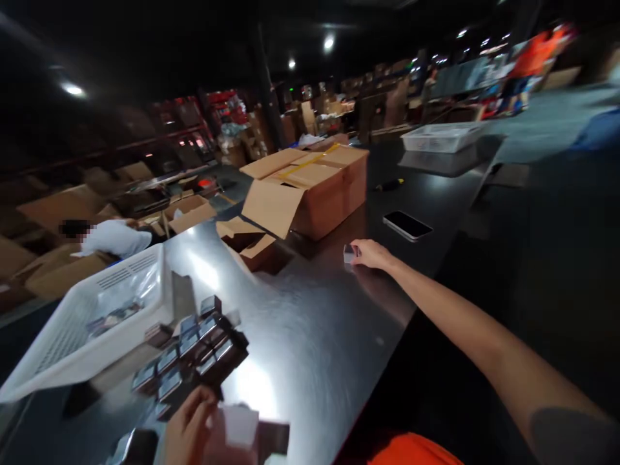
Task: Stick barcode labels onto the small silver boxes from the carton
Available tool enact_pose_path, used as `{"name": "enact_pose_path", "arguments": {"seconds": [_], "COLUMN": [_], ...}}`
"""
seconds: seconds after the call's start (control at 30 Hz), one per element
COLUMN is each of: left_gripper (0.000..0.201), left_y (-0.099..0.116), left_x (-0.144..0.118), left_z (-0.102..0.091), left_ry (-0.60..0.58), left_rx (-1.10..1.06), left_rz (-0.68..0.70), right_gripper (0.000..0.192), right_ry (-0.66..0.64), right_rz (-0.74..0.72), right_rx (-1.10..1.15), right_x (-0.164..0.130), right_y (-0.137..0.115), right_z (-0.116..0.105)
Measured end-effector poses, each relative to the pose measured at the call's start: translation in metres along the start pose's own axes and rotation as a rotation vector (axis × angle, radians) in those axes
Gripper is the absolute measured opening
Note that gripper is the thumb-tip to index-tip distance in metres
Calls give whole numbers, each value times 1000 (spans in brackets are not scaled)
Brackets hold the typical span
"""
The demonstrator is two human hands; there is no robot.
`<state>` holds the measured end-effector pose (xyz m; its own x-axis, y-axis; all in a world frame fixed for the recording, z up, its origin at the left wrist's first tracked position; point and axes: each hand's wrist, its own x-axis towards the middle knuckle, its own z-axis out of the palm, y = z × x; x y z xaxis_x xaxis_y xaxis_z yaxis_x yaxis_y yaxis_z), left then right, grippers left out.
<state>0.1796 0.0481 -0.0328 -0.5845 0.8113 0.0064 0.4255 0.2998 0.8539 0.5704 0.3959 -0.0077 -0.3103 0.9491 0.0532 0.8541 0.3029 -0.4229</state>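
My right hand [372,254] reaches out across the shiny metal table [310,323], its fingers closed on a small pale box [347,254] at the tabletop. At the lower left, my left hand [188,423] has curled fingers; blur hides what they hold, if anything. Touching or just beside it is a small pinkish-white box [239,426]. Several small dark, glossy-topped boxes [198,342] stand clustered just beyond my left hand. Another dark box [138,445] lies at the bottom edge, left of that hand.
A white plastic basket [167,290] with bagged items stands at the left. Beyond my right hand are an open cardboard carton [334,200], a smaller open carton [259,252], a phone [407,225], a black-and-yellow tool [390,185] and a white tray [442,139]. A person [113,239] bends at far left.
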Motion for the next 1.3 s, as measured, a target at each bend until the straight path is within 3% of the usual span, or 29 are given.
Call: {"name": "enact_pose_path", "arguments": {"seconds": [0.1,0.23,0.43,0.57,0.67,0.73,0.77,0.83,0.9,0.97,1.03,1.17,1.23,1.3], "left_gripper": [51,54,44,44,42,39,38,37,37,36,35,49,52,39], "left_y": [12,23,8,4,1,-1,-3,-4,-4,-2,-1,-3,-4,-4], "left_x": [4,8,6,4,5,6,7,6,3,0,-3,-4,-4,-5], "left_z": [-1,9,26,25,17,13,12,12,14,17,18,15,15,16], "left_ry": [-69,-82,-64,-38,16,68,93,113,101,71,38,-107,-199,-229], "left_rx": [-176,-428,-551,-593,-593,-574,-555,-515,-474,-448,-444,-538,-541,-526], "left_rz": [-131,-140,-177,-198,-223,-235,-237,-242,-241,-239,-237,-282,-332,-388], "right_gripper": [19,19,24,32,37,49,61,66,61,63,63,38,41,50], "right_ry": [-6,1,-18,-46,110,296,304,158,-225,-523,-722,-764,-759,-778], "right_rz": [31,2,-173,-228,-177,-186,-244,-441,-599,-615,-581,-406,-281,-193], "right_rx": [-20,-51,-40,-35,-106,-125,-94,156,410,552,663,863,973,1064], "right_x": [8,19,41,60,55,33,18,-20,-58,-87,-104,-105,-101,-97], "right_y": [6,9,5,1,-21,-55,-78,-129,-179,-217,-237,-234,-225,-219], "right_z": [4,13,28,37,40,45,48,60,76,93,111,135,138,136]}}
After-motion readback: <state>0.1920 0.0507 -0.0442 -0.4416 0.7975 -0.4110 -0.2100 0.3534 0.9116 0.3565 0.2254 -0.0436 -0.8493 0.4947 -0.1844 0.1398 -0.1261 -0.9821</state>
